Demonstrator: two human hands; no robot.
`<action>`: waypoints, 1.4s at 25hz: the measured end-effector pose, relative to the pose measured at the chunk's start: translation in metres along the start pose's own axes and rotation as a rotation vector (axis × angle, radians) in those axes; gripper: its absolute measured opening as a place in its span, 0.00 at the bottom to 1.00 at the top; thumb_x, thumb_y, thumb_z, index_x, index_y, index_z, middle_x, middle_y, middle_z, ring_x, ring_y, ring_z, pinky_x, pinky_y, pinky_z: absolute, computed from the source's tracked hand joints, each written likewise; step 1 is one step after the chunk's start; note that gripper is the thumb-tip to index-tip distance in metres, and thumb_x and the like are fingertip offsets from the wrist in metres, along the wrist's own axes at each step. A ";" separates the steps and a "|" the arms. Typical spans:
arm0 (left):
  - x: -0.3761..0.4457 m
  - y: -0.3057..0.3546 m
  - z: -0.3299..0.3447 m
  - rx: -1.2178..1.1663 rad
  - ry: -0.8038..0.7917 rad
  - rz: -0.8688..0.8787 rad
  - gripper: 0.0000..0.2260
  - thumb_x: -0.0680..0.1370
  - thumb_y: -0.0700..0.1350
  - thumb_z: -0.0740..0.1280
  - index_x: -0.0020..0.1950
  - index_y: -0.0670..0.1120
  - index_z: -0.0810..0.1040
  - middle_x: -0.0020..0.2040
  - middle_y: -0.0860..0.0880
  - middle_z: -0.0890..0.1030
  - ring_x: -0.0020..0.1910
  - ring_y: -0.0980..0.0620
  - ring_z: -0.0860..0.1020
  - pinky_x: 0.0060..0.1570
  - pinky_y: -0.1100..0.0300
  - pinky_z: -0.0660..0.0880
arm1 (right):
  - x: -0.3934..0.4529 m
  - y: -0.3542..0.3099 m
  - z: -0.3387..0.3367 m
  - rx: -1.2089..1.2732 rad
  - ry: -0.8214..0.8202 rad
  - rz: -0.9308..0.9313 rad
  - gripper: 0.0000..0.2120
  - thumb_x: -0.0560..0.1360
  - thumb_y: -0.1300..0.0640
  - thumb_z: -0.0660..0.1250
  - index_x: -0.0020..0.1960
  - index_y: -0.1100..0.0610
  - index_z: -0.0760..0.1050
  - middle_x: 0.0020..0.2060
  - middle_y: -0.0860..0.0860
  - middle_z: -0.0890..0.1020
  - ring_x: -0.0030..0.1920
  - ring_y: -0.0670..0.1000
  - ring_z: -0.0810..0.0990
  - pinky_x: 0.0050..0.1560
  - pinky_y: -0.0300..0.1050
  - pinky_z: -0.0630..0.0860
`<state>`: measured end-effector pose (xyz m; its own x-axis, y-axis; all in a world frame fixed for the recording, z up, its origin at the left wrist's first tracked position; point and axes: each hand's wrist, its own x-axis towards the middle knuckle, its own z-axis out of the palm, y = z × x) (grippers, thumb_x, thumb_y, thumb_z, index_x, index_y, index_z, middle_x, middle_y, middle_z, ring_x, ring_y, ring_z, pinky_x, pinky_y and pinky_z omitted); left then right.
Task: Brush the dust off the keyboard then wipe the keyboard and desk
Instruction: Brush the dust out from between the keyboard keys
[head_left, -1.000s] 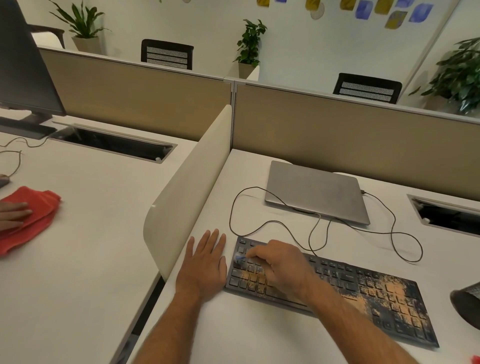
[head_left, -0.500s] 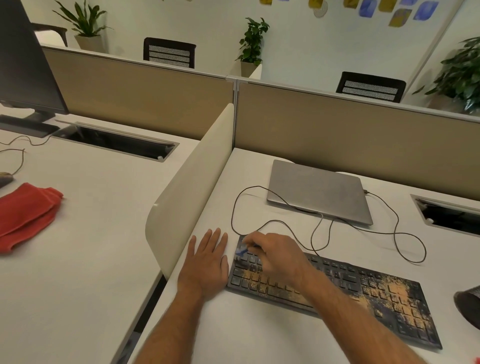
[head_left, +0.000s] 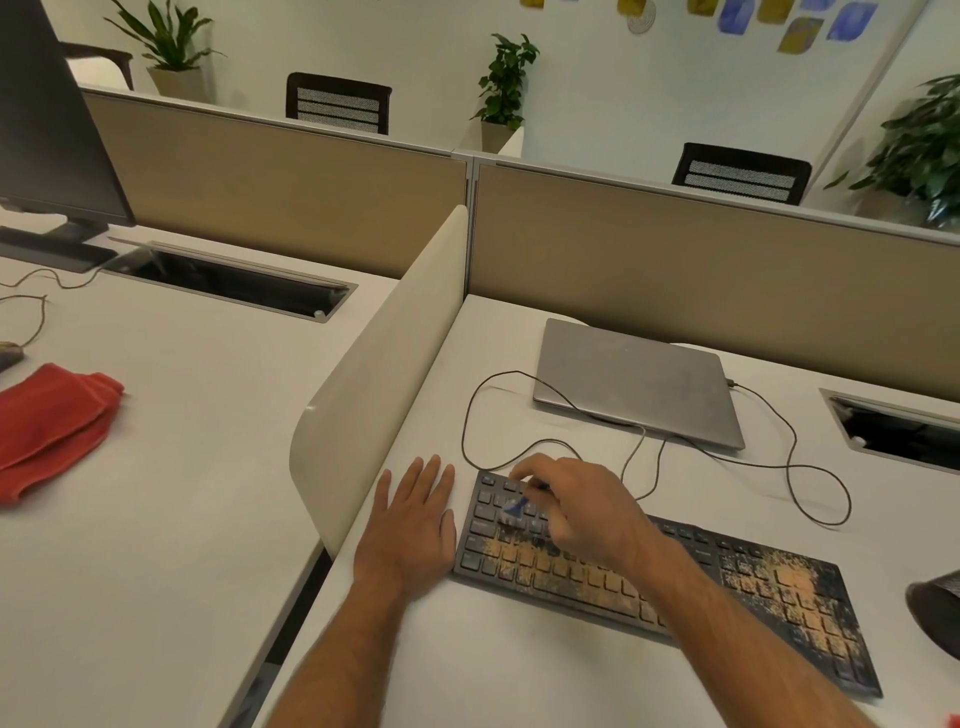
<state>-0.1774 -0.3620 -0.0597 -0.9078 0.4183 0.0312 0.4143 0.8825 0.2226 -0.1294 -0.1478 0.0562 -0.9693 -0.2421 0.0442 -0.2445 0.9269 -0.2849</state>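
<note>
Two hands at work on the white desk (head_left: 519, 670); the left hand (head_left: 413, 525) lies flat, fingers straight and together, palm down just beside the keyboard's left end; the right hand (head_left: 582, 512) hovers curled over the upper-left keys, pinching a small brush (head_left: 515, 506) whose blue tip points down at the keys. The keyboard (head_left: 675, 587) sits dark and slanted across the desk, orange-brown dust (head_left: 779, 577) thick on its right block and spread along the lower-left rows; its cable (head_left: 810, 467) loops behind it. Beyond that, a closed grey laptop (head_left: 636, 382) lies flat near the beige partition (head_left: 701, 270); a cream divider (head_left: 384, 364) splits this desk from the next one, where a red cloth (head_left: 49, 421) lies crumpled, well apart from both hands.
</note>
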 end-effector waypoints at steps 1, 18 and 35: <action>0.000 0.000 0.000 0.002 -0.002 0.002 0.33 0.77 0.57 0.36 0.82 0.51 0.48 0.82 0.52 0.47 0.81 0.52 0.42 0.78 0.46 0.37 | -0.002 -0.002 0.002 -0.018 -0.014 -0.015 0.16 0.76 0.57 0.64 0.62 0.45 0.68 0.44 0.48 0.80 0.43 0.49 0.77 0.43 0.47 0.78; 0.000 0.000 0.001 0.005 -0.009 0.001 0.33 0.77 0.57 0.36 0.82 0.51 0.48 0.83 0.52 0.47 0.81 0.53 0.41 0.79 0.45 0.38 | -0.019 0.010 -0.010 -0.112 -0.059 -0.012 0.21 0.74 0.54 0.68 0.63 0.46 0.64 0.46 0.47 0.77 0.42 0.46 0.74 0.43 0.43 0.77; 0.000 0.000 0.001 0.006 -0.014 -0.002 0.33 0.77 0.57 0.35 0.82 0.52 0.47 0.82 0.52 0.46 0.81 0.53 0.40 0.79 0.45 0.39 | -0.031 0.016 0.000 -0.100 -0.017 -0.086 0.22 0.78 0.54 0.63 0.66 0.41 0.56 0.43 0.48 0.79 0.38 0.47 0.75 0.37 0.42 0.76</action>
<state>-0.1778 -0.3620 -0.0605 -0.9074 0.4200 0.0168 0.4133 0.8844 0.2167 -0.1035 -0.1257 0.0508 -0.9443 -0.3257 0.0478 -0.3288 0.9264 -0.1837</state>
